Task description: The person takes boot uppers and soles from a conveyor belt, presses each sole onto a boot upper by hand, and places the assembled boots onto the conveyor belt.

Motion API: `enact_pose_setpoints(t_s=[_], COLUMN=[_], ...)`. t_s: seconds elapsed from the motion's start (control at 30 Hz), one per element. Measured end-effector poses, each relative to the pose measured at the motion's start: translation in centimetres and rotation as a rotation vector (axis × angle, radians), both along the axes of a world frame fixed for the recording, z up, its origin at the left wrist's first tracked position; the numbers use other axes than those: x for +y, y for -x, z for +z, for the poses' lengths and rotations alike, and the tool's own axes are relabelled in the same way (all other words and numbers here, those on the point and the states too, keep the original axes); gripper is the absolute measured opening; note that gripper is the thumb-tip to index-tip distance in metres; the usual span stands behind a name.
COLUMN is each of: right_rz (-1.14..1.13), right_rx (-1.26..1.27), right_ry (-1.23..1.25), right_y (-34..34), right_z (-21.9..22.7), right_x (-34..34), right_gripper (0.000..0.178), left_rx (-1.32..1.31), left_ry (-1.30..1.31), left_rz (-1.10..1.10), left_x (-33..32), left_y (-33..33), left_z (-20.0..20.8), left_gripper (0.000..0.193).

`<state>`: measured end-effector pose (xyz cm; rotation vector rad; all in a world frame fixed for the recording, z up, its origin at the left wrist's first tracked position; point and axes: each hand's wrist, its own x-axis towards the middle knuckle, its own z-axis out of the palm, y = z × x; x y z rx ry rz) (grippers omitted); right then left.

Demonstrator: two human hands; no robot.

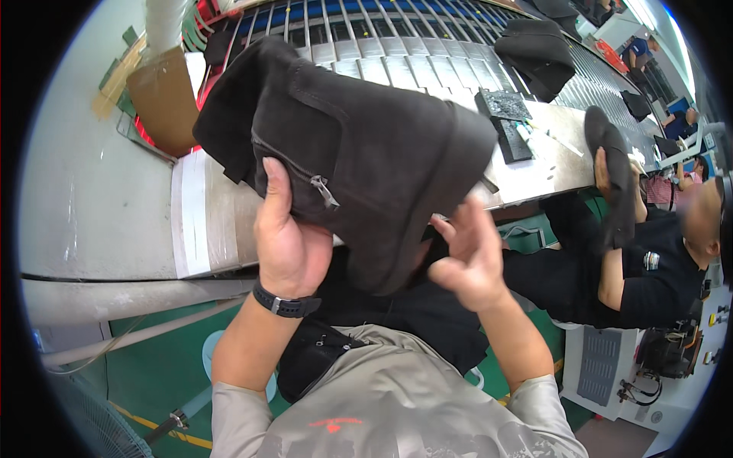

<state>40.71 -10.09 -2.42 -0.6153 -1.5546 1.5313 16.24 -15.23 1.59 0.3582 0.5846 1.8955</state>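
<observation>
A dark suede boot [374,145] with a side zipper is held up in front of me, its shaft to the left and its sole to the right. My left hand [294,237] is wrapped round the shaft from below, thumb lying beside the zipper pull [324,191]. Close to the sole, my right hand [473,256] has its fingers apart and is slightly blurred. It seems to hold nothing; whether a fingertip touches the boot I cannot tell.
Behind the boot runs a metal roller conveyor [397,49] carrying another dark boot [534,57]. A black box [508,126] and small tubes lie on the bench ledge [553,168]. At right, a co-worker in black [649,267] holds a dark boot [611,175]. A cardboard sheet [162,103] stands at left.
</observation>
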Motion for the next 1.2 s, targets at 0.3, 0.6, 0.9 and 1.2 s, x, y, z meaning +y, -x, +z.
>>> enact_pose_setpoints(t_s=[0.3, 0.6, 0.9, 1.2], right_rz=[0.06, 0.055, 0.292, 0.407], right_rx=[0.323, -0.089, -0.095, -0.025], right_ry=[0.053, 0.019, 0.503, 0.665], right_y=[-0.3, -0.8, -0.5, 0.1], right_z=[7.7, -2.2, -7.8, -10.9], right_x=[0.3, -5.3, -9.6, -8.5], right_gripper=[0.123, 0.101, 0.077, 0.056], left_rx=[0.272, 0.743, 1.398, 1.565], left_ry=[-0.124, 0.064, -0.613, -0.117], left_rz=[0.056, -0.035, -0.143, 0.063], left_x=[2.4, 3.1, -1.9, 4.4], left_y=[2.1, -0.9, -3.2, 3.9], left_z=[7.1, 6.1, -0.2, -5.1], left_gripper=[0.052, 0.037, 0.057, 0.137])
